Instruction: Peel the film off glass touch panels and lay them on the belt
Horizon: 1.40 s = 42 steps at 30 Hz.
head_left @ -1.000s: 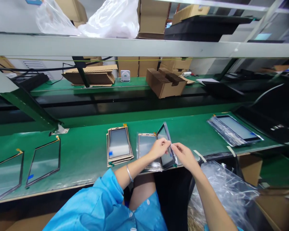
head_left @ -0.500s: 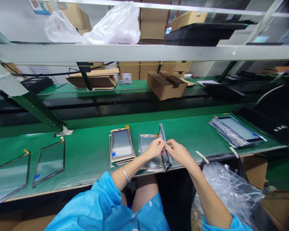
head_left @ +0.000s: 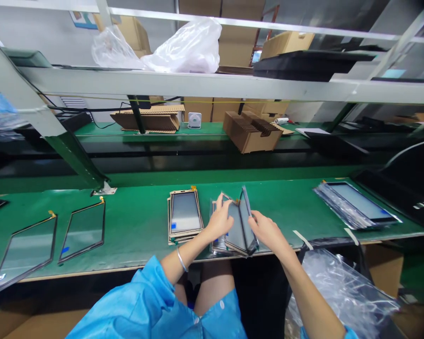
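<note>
Two clear glass panels with thin black borders [head_left: 83, 230] lie flat and apart on the green bench [head_left: 137, 216] at the lower left of the frame, each with a small orange tab at its top corner. Just left of centre sits a stack of grey-faced panels with tan borders [head_left: 186, 209], a blue sticker on the top one. In the lower centre my left hand [head_left: 219, 220] is spread over a grey rectangular panel with a tan border [head_left: 237, 230]; whether its fingertips also press there I cannot tell. Right beside that, a dark-framed glass panel [head_left: 246, 221] stands tilted on its long edge, and my right hand [head_left: 266, 230] pinches its raised side. To handle this well, I'd judge, I should grip only the frame, lightly, hold the tilt steady so neither face scrapes, and spare the thin tabs any bending. Toward the right edge rests a pile of black-framed panels in clear film [head_left: 360, 202], with a crumpled transparent plastic bag [head_left: 339, 282] below, at the lower right.
</note>
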Tool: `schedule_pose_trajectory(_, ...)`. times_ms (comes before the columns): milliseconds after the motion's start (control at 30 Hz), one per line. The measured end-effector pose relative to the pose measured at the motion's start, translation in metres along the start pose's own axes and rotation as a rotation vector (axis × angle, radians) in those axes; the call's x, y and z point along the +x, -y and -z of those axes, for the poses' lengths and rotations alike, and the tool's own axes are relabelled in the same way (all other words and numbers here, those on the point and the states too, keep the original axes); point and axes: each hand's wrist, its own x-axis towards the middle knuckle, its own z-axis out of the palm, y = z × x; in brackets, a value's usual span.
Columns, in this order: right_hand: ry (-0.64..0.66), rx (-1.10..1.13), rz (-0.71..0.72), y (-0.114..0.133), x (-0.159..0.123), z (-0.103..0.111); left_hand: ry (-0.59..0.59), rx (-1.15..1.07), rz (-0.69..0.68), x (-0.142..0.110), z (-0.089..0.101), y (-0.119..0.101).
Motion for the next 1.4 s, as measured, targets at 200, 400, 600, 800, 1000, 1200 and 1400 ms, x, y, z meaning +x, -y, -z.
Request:
schedule_pose_trajectory(200,-0.009,0.044,-0.009,0.002,-0.001,-0.005,0.02,0.004,0.042,0.021,-0.015,0.001)
schedule_pose_trajectory(400,-0.03,0.199,0.017,-0.002,0.0,-0.006,0.036,-0.004,0.188,0.059,-0.034,-0.015)
schedule_pose_trajectory(600,0.025,0.498,0.0,-0.011,0.038,0.012,0.057,0.058,0.2,0.071,-0.038,-0.027)
schedule_pose_trajectory(800,0.137,0.652,-0.112,-0.007,0.081,0.028,0.122,0.139,0.21,0.08,-0.038,-0.036)
schedule_pose_trajectory(1000,0.256,0.618,-0.16,-0.009,0.098,0.03,0.178,0.164,0.201,0.083,-0.037,-0.039)
schedule_pose_trajectory(1200,0.284,0.615,-0.164,-0.019,0.108,0.028,0.213,0.184,0.199,0.084,-0.038,-0.035)
schedule_pose_trajectory(1400,0.247,0.717,-0.111,-0.022,0.112,0.013,0.222,0.237,0.192,0.085,-0.033,-0.032)
